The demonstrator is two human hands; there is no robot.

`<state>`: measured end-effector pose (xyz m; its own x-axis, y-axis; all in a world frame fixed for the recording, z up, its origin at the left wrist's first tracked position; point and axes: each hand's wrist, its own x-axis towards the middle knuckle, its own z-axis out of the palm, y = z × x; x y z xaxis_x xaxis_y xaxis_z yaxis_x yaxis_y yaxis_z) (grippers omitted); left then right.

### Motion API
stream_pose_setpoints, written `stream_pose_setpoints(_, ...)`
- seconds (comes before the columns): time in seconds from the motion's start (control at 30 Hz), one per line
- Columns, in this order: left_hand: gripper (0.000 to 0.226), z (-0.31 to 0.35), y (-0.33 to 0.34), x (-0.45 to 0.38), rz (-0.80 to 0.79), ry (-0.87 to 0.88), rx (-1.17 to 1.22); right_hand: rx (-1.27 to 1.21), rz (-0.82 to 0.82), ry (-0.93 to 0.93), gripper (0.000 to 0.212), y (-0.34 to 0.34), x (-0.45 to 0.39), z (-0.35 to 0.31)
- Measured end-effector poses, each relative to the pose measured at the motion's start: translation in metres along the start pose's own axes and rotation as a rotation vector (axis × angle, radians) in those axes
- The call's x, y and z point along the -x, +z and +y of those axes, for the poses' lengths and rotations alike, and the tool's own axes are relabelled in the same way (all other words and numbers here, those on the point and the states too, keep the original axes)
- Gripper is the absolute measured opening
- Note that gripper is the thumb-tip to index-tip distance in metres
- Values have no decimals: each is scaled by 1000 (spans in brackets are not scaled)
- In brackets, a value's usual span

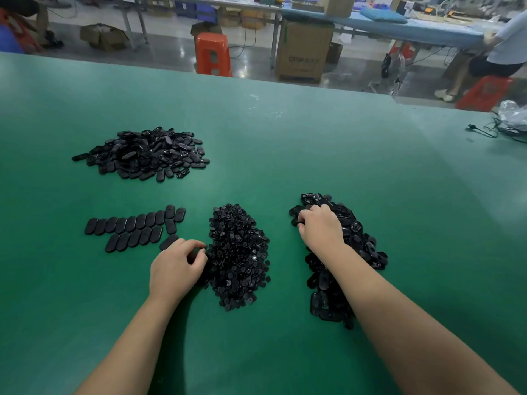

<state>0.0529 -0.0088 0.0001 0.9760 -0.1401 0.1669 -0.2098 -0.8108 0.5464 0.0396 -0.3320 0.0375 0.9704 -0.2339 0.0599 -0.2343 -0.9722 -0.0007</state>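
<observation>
On the green table lie three heaps of black plastic parts. A heap of small round pieces sits in the middle. My left hand is at its left edge with fingers curled, pinching at small pieces there. A long heap of oval shells lies to the right. My right hand rests on its upper part, fingers curled down onto the shells; what it holds is hidden. Two neat rows of oval pieces lie left of the middle heap.
A third heap of oval parts sits at the back left. Black cables and a plastic bag lie at the table's right edge. Beyond the far edge are an orange stool, a cardboard box and a seated person.
</observation>
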Motion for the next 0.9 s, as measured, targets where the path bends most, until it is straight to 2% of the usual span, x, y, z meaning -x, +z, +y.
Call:
stream_pose_setpoints(0.13, 10, 0, 0, 0, -5, 2, 2, -288, 107, 94, 22, -7, 3, -3)
stream_pose_setpoints(0.27, 9, -1, 1, -1, -3, -5, -4, -939, 79, 307, 15, -24, 7, -16)
stream_pose_setpoints(0.33, 9, -1, 1, 0, 2, -5, -7, -1241, 39, 373, 22, -28, 18, -27)
stream_pose_setpoints(0.4, 9, -2, 1, 0, 6, -6, -5, -1408, 12, 405, 29, -25, 33, -40)
stream_pose_setpoints(0.5, 10, -2, 1, 0, 7, -6, -3, -1552, -11, 447, 35, -14, 56, -57)
stream_pose_setpoints(0.6, 10, -2, 1, 1, 8, -7, 3, -1624, 24, 480, 27, 1, 76, -72)
stream_pose_setpoints(0.9, 15, -3, 1, 1, -6, -10, 33, -1507, 151, 447, 17, 22, 102, -82)
